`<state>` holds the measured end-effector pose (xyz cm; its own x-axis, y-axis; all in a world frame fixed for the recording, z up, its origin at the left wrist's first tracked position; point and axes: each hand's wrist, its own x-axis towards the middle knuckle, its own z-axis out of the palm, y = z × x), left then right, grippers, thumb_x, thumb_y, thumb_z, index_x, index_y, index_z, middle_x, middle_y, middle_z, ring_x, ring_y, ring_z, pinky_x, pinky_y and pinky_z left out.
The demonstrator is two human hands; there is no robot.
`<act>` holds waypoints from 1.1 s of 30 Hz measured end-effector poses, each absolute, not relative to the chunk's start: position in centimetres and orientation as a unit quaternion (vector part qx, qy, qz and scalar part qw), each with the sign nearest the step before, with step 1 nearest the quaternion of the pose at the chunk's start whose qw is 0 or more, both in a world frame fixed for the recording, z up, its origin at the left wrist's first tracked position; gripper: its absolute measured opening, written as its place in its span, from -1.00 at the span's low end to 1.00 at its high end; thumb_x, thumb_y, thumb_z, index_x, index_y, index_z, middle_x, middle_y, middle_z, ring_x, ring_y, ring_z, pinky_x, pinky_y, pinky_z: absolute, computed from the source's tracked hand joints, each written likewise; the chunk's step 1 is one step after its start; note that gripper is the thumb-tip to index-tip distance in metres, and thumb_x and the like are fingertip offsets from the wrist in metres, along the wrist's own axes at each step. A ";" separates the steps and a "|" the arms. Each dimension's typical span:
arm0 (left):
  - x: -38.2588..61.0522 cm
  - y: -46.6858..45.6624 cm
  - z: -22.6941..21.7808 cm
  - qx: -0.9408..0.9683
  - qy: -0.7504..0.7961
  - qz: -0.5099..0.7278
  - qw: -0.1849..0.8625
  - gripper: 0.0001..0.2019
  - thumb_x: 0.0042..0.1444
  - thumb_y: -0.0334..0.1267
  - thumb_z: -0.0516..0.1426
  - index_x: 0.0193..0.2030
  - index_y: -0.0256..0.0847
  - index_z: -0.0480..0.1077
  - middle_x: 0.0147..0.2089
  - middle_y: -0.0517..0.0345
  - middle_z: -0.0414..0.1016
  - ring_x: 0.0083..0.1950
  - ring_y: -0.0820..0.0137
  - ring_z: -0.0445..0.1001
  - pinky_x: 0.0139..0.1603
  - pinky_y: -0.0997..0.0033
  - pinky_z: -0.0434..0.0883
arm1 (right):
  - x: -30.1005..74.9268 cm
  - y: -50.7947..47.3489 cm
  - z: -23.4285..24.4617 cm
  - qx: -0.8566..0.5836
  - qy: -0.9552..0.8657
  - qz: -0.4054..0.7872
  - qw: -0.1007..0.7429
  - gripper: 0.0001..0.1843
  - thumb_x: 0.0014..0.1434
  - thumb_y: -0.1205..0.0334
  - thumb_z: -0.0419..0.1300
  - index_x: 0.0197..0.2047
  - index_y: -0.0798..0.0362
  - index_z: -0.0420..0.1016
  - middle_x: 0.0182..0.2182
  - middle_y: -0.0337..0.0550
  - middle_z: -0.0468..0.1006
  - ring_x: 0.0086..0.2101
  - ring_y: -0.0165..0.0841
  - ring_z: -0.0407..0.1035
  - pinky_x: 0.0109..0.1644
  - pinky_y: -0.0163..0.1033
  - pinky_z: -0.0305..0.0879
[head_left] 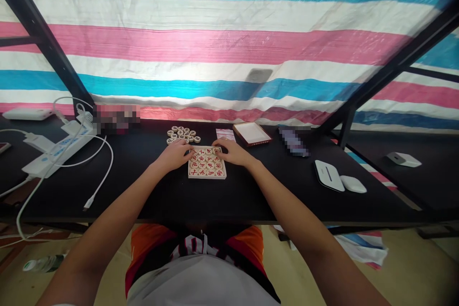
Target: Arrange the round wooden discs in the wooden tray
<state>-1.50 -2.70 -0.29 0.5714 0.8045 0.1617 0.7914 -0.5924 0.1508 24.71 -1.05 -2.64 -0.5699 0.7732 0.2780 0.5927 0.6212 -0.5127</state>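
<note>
A shallow white box (pixel 207 176) lies on the black desk in front of me. It is filled with rows of round xiangqi pieces (pixel 201 165) bearing red characters. My left hand (pixel 173 155) grips the box by its far left corner, thumb at the rim. On the opposite side, my right hand (pixel 234 153) has its bent fingers and thumb around the far right corner, over a corner piece. Just beyond my left hand, several xiangqi pieces with dark characters (pixel 181 132) sit loose in a cluster, partly hidden by my fingers.
Behind my right hand are a printed paper (pixel 225 134) and a brown-rimmed box lid (pixel 252 133). A blurred phone (pixel 294 142) and white devices (pixel 329 175) lie to the right. A power strip (pixel 57 153) with trailing cables occupies the left. A striped tarp (pixel 215 48) hangs behind.
</note>
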 end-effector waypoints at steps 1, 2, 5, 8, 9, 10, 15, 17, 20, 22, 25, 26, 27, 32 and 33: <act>-1.5 -2.7 -0.3 0.886 0.451 0.106 0.032 -0.62 0.26 -0.14 -0.06 -0.02 -0.27 0.47 -0.17 -0.04 0.41 -0.06 0.20 0.36 0.00 0.25 0.31 | 24.7 -1.0 -2.7 -0.394 -0.867 0.184 0.245 -0.70 0.11 0.24 0.10 -0.06 0.02 0.41 -0.10 -0.08 0.47 -0.11 -0.25 0.34 0.01 -0.12 0.24; -1.5 -2.7 -0.2 0.885 0.452 0.105 0.034 -0.62 0.26 -0.13 -0.06 -0.01 -0.27 0.46 -0.17 -0.04 0.41 -0.06 0.21 0.37 0.00 0.25 0.31 | 24.7 -1.0 -2.6 -0.393 -0.867 0.183 0.245 -0.69 0.12 0.23 0.10 -0.04 0.03 0.41 -0.10 -0.08 0.47 -0.10 -0.25 0.35 0.02 -0.11 0.24; -1.4 -2.7 -0.1 0.884 0.454 0.100 0.037 -0.62 0.26 -0.13 -0.06 -0.01 -0.26 0.46 -0.16 -0.03 0.41 -0.07 0.22 0.36 0.00 0.27 0.30 | 24.6 -1.0 -2.6 -0.394 -0.866 0.179 0.250 -0.70 0.13 0.23 0.09 -0.06 0.04 0.44 -0.12 -0.07 0.50 -0.13 -0.26 0.36 0.01 -0.12 0.24; -1.4 -2.8 0.0 0.885 0.455 0.097 0.039 -0.62 0.26 -0.13 -0.05 -0.01 -0.28 0.46 -0.16 -0.04 0.41 -0.05 0.21 0.36 0.01 0.26 0.30 | 24.5 -1.0 -2.5 -0.403 -0.862 0.173 0.254 -0.74 0.14 0.23 0.09 -0.10 0.06 0.45 -0.17 -0.08 0.51 -0.19 -0.28 0.37 -0.06 -0.17 0.27; -1.4 -2.8 0.0 0.885 0.454 0.097 0.039 -0.63 0.26 -0.13 -0.05 -0.02 -0.28 0.46 -0.16 -0.04 0.41 -0.05 0.20 0.36 0.01 0.25 0.30 | 24.5 -0.9 -2.5 -0.407 -0.860 0.172 0.254 -0.76 0.14 0.23 0.09 -0.12 0.06 0.45 -0.19 -0.09 0.51 -0.21 -0.29 0.37 -0.08 -0.18 0.27; -1.4 -2.8 0.0 0.885 0.454 0.098 0.039 -0.63 0.26 -0.13 -0.06 -0.02 -0.28 0.47 -0.17 -0.04 0.41 -0.04 0.20 0.36 0.01 0.25 0.30 | 24.5 -0.9 -2.6 -0.411 -0.859 0.171 0.253 -0.77 0.14 0.24 0.10 -0.13 0.05 0.45 -0.20 -0.10 0.52 -0.23 -0.30 0.37 -0.10 -0.19 0.27; -1.5 -2.8 0.0 0.884 0.455 0.103 0.042 -0.63 0.26 -0.13 -0.06 -0.02 -0.26 0.46 -0.16 -0.03 0.41 -0.06 0.20 0.37 -0.01 0.26 0.31 | 24.6 -0.6 -3.0 -0.416 -0.857 0.168 0.255 -0.78 0.13 0.25 0.10 -0.14 0.05 0.44 -0.20 -0.12 0.51 -0.22 -0.30 0.36 -0.13 -0.22 0.27; -1.5 -2.8 0.0 0.883 0.455 0.103 0.043 -0.62 0.25 -0.13 -0.06 -0.01 -0.26 0.46 -0.16 -0.03 0.41 -0.06 0.20 0.37 0.00 0.26 0.31 | 24.6 -0.5 -3.1 -0.415 -0.857 0.163 0.260 -0.79 0.14 0.25 0.10 -0.15 0.05 0.43 -0.21 -0.12 0.51 -0.21 -0.30 0.36 -0.13 -0.22 0.27; -1.5 -2.7 -0.1 0.885 0.452 0.105 0.040 -0.63 0.25 -0.13 -0.05 -0.02 -0.25 0.46 -0.16 -0.02 0.42 -0.04 0.21 0.37 0.02 0.26 0.30 | 24.5 -0.5 -3.2 -0.409 -0.856 0.150 0.278 -0.83 0.16 0.25 0.09 -0.18 0.05 0.42 -0.24 -0.12 0.50 -0.21 -0.30 0.34 -0.12 -0.22 0.26; -1.6 -2.7 -0.2 0.886 0.449 0.109 0.038 -0.64 0.25 -0.13 -0.05 -0.04 -0.24 0.47 -0.16 -0.02 0.42 -0.03 0.21 0.36 0.03 0.25 0.30 | 24.4 -0.6 -3.2 -0.413 -0.852 0.136 0.291 -0.85 0.17 0.23 0.09 -0.21 0.05 0.42 -0.25 -0.12 0.49 -0.21 -0.30 0.34 -0.12 -0.22 0.26; -1.6 -2.7 -0.2 0.886 0.448 0.110 0.041 -0.65 0.25 -0.13 -0.05 -0.05 -0.24 0.47 -0.15 -0.02 0.42 -0.02 0.21 0.36 0.03 0.25 0.30 | 24.3 -0.9 -2.9 -0.423 -0.843 0.124 0.308 -0.85 0.18 0.19 0.10 -0.20 0.04 0.40 -0.28 -0.13 0.48 -0.23 -0.30 0.34 -0.12 -0.21 0.26; -1.6 -2.7 -0.2 0.886 0.448 0.109 0.043 -0.65 0.25 -0.13 -0.05 -0.04 -0.24 0.46 -0.15 -0.02 0.42 -0.02 0.21 0.36 0.03 0.25 0.30 | 24.3 -1.0 -2.8 -0.424 -0.839 0.127 0.315 -0.85 0.19 0.18 0.09 -0.19 0.04 0.39 -0.28 -0.13 0.48 -0.24 -0.31 0.35 -0.12 -0.21 0.26; -1.6 -2.8 -0.1 0.886 0.448 0.109 0.044 -0.65 0.25 -0.14 -0.05 -0.04 -0.25 0.46 -0.15 -0.02 0.42 -0.02 0.21 0.36 0.04 0.26 0.30 | 24.2 -1.1 -2.7 -0.424 -0.835 0.133 0.324 -0.84 0.21 0.17 0.08 -0.18 0.03 0.38 -0.29 -0.14 0.48 -0.25 -0.31 0.35 -0.13 -0.21 0.26; -1.6 -2.8 -0.1 0.885 0.450 0.105 0.055 -0.64 0.25 -0.14 -0.05 -0.04 -0.26 0.46 -0.14 -0.03 0.42 -0.01 0.20 0.36 0.03 0.25 0.30 | 24.1 -1.1 -2.5 -0.426 -0.810 0.170 0.367 -0.81 0.27 0.14 0.00 -0.21 0.03 0.36 -0.27 -0.15 0.48 -0.24 -0.34 0.35 -0.14 -0.23 0.27; -1.6 -2.8 -0.1 0.884 0.451 0.104 0.056 -0.64 0.25 -0.14 -0.06 -0.04 -0.25 0.46 -0.14 -0.03 0.42 -0.01 0.20 0.37 0.03 0.25 0.30 | 24.0 -1.0 -2.5 -0.428 -0.804 0.178 0.373 -0.81 0.27 0.13 0.01 -0.23 0.03 0.37 -0.27 -0.15 0.49 -0.24 -0.34 0.36 -0.15 -0.23 0.27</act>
